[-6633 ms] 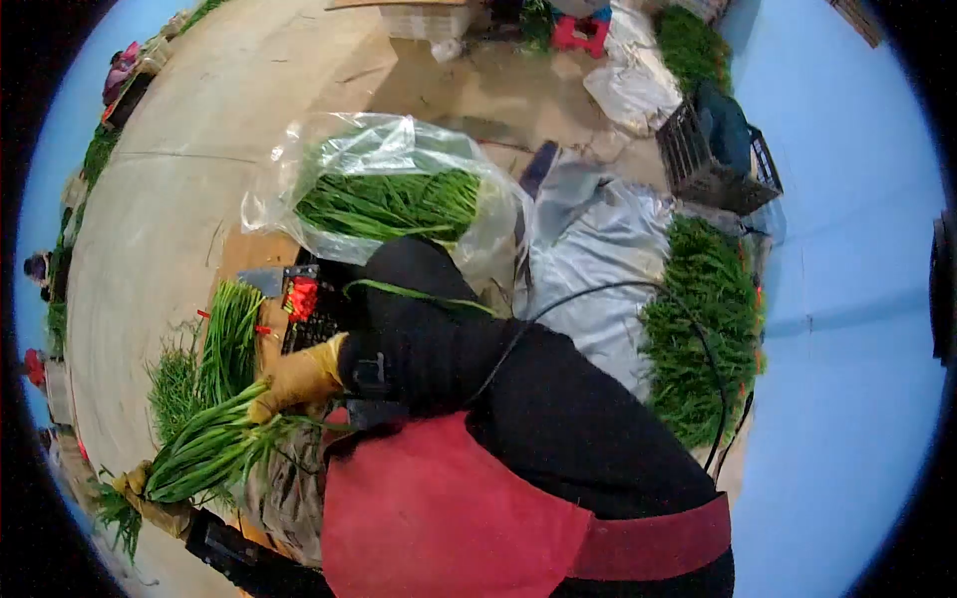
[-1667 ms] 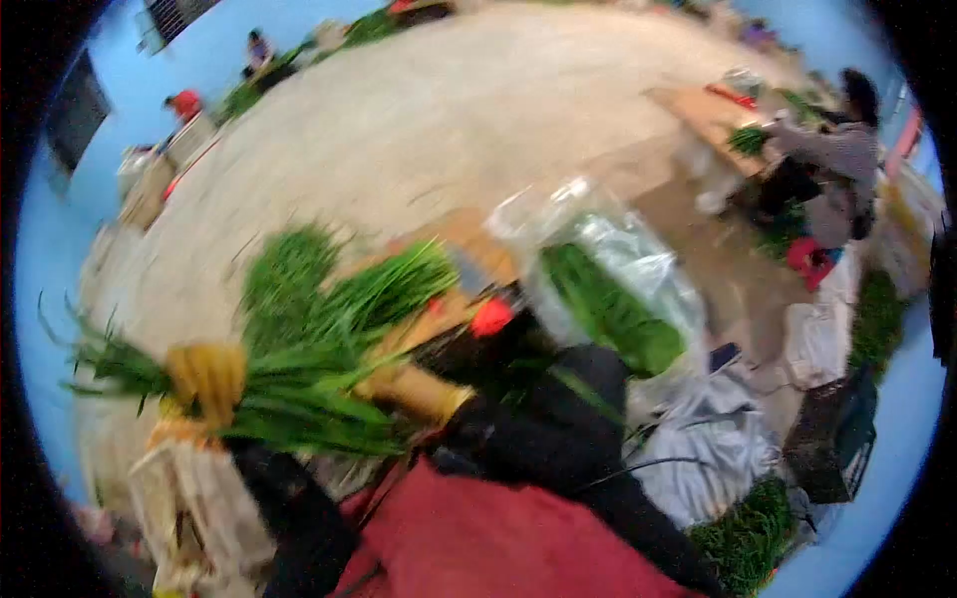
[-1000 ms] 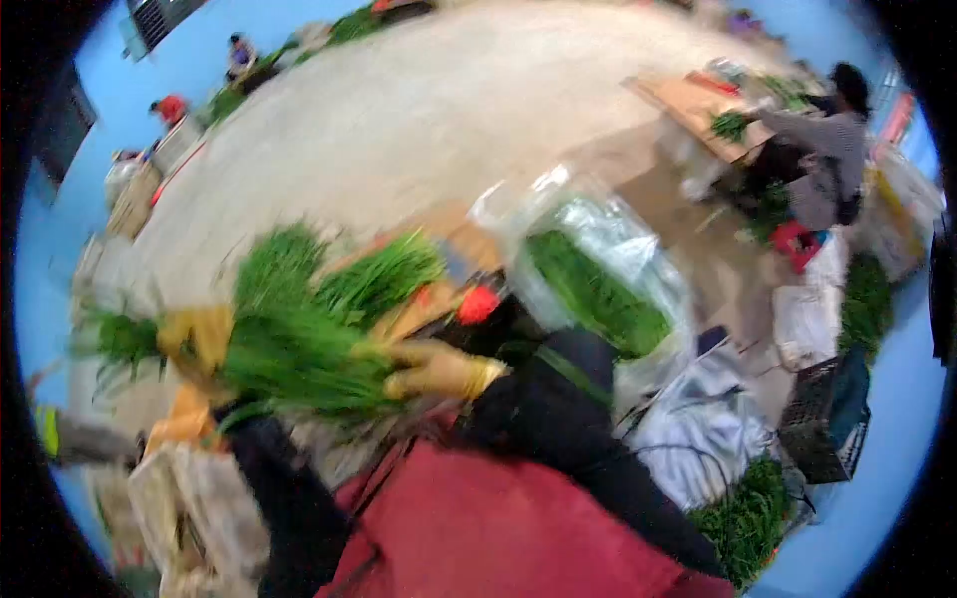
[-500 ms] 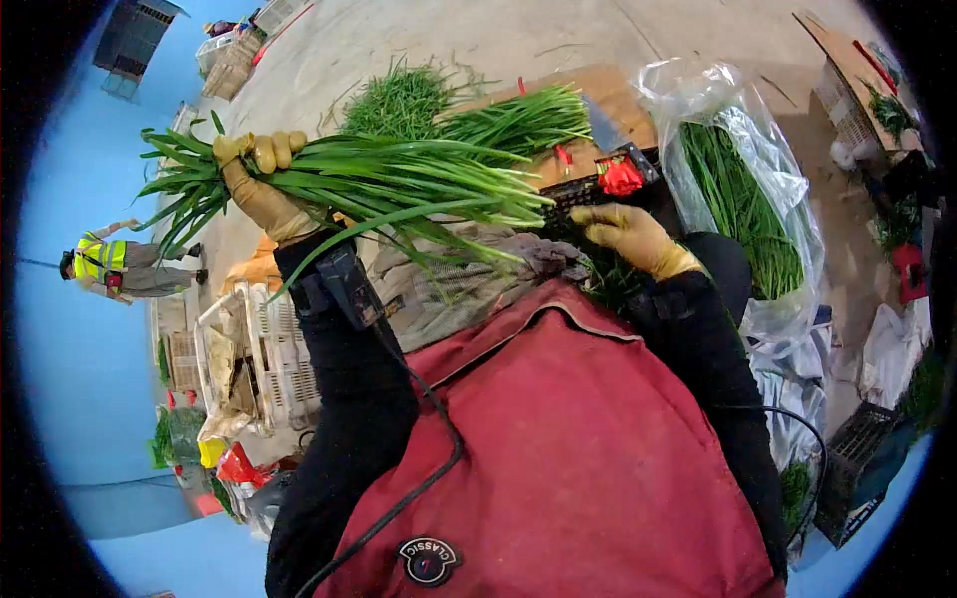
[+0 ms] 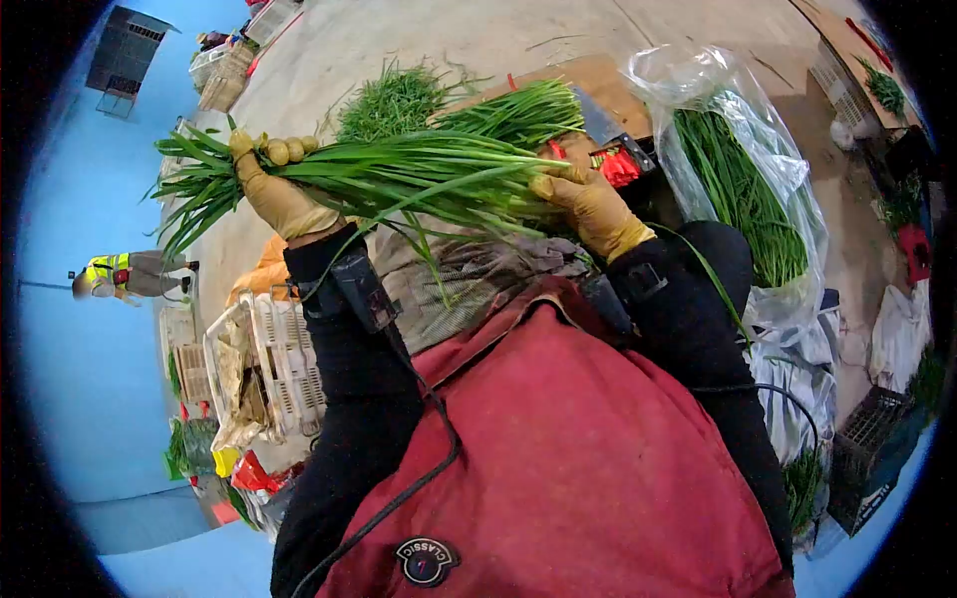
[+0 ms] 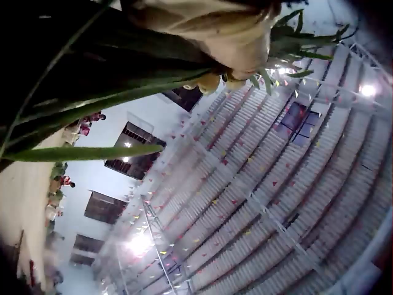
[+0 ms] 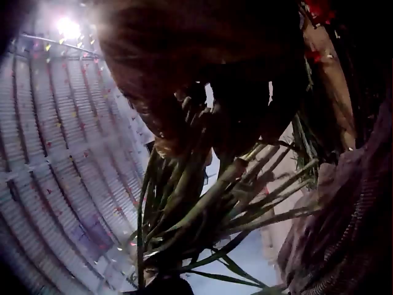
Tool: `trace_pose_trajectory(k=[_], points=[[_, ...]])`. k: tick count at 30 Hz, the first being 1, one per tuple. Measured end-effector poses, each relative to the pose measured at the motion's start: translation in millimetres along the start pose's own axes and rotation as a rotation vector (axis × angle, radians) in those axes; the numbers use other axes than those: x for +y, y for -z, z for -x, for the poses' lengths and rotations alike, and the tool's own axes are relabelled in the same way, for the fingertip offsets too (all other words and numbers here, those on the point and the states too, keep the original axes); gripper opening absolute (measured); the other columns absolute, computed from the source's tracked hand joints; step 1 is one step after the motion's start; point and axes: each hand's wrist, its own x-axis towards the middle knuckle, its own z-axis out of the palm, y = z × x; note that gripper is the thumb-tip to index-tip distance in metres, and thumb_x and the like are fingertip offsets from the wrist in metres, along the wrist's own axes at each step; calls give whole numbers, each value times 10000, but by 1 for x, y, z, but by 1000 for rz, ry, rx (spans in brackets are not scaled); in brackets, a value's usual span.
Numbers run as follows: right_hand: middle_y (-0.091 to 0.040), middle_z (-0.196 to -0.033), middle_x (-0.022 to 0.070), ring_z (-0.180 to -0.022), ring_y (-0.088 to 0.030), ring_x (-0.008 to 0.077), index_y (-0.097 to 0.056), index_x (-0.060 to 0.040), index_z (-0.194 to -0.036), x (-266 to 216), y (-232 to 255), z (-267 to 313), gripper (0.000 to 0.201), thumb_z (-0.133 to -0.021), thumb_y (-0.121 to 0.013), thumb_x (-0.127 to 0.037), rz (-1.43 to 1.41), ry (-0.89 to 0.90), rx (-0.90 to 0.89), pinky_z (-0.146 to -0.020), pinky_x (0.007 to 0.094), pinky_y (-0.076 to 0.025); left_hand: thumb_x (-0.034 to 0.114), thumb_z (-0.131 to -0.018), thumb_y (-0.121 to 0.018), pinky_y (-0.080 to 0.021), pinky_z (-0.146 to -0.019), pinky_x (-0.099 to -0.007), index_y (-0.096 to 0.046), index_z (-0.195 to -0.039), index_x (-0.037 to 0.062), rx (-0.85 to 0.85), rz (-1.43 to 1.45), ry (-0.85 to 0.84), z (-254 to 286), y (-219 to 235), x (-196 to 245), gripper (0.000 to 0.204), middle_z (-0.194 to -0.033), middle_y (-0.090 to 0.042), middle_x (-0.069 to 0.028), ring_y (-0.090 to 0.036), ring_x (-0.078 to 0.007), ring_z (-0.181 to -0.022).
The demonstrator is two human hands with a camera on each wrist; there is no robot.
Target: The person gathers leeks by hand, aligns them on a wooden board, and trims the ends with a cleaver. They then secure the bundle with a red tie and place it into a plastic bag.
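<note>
A loose bunch of garlic chives (image 5: 419,169) lies level across the front of the body, held up above the lap. My gloved left hand (image 5: 277,194) grips it near the leaf tips, with fingers curled round it; the leaf ends fan out beyond the fist. At the pale stem ends, my gloved right hand (image 5: 596,211) holds the stalks between thumb and fingers. Those stems (image 7: 202,203) spread out below the dark fingers in the right wrist view. In the left wrist view, a single leaf (image 6: 92,153) sticks out below the bunch.
Another chive bunch (image 5: 523,112) lies on a board beside a flat metal blade (image 5: 596,120) and red ties (image 5: 618,164). Loose greens (image 5: 394,105) are piled behind. A clear bag (image 5: 807,199) of chives stands right; a white crate (image 5: 289,364) is left.
The view has swung left toward the raised bunch. My right hand, off the bunch half a second ago, has moved left and taken hold of the stem ends. My left hand keeps its grip.
</note>
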Motion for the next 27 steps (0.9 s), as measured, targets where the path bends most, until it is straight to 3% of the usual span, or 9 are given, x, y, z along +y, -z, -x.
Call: trace_pose_trajectory(k=[7,10,15,17,19,20,21,23,27], points=[[-682,-900,59,-766,-627,125,-649,39,-1012,13,0,-8,230,-828,-661,-99,4,68,106,-717,255,-497,376,-886,-613,-375,-544,-310,-428,-677,150,12,-54,-16,6,-9,-5,359,-518,-359,39,-345,-127,-478],[-672,-850,38,-716,-596,102,-667,23,-971,10,0,-7,189,-837,-641,-107,157,95,181,-659,235,-473,364,-884,-616,-368,-526,-305,-427,-681,151,26,-70,-15,8,-11,-6,350,-514,-359,39,-346,-125,-469],[-627,-716,10,-601,-516,77,-692,-18,-910,31,65,-4,153,-833,-616,-125,339,15,397,-529,232,-394,350,-879,-619,-392,-531,-310,-422,-688,147,88,-46,-34,1,-6,4,342,-514,-372,34,-365,-125,-465],[-659,-745,49,-593,-550,121,-680,-16,-850,56,114,-2,137,-832,-564,-88,643,-144,334,-539,258,-426,352,-874,-623,-403,-534,-315,-420,-689,144,93,-47,-52,-6,-3,7,345,-515,-380,29,-381,-131,-466],[-683,-744,91,-635,-605,167,-680,-18,-802,53,124,16,114,-795,-567,-37,1537,-247,92,-587,297,-479,358,-868,-630,-414,-534,-320,-419,-688,141,66,-27,-59,-12,3,8,352,-518,-391,23,-398,-141,-467],[-687,-748,118,-694,-638,190,-682,-22,-769,59,129,17,90,-767,-593,-10,1489,-370,35,-649,304,-503,356,-868,-630,-420,-528,-326,-422,-680,142,119,-39,-70,-13,-1,8,353,-523,-412,16,-419,-151,-470],[-689,-738,94,-696,-633,172,-700,-32,-801,67,133,20,74,-759,-642,-15,1311,-308,88,-661,284,-502,353,-870,-626,-422,-526,-327,-422,-676,143,139,-45,-88,-14,-4,8,352,-524,-416,16,-421,-153,-470],[-696,-789,62,-706,-626,157,-703,-30,-888,41,91,20,105,-809,-639,-60,1165,-421,101,-684,282,-499,347,-875,-620,-426,-522,-330,-423,-668,144,184,-55,-123,-17,-11,7,350,-527,-424,16,-424,-155,-469],[-666,-789,45,-676,-587,126,-694,-33,-943,26,58,15,187,-842,-636,-179,685,-297,86,-641,266,-475,342,-857,-666,-412,-481,-282,-451,-720,143,189,-7,-160,-20,-29,7,323,-570,-456,25,-430,-110,-467]])
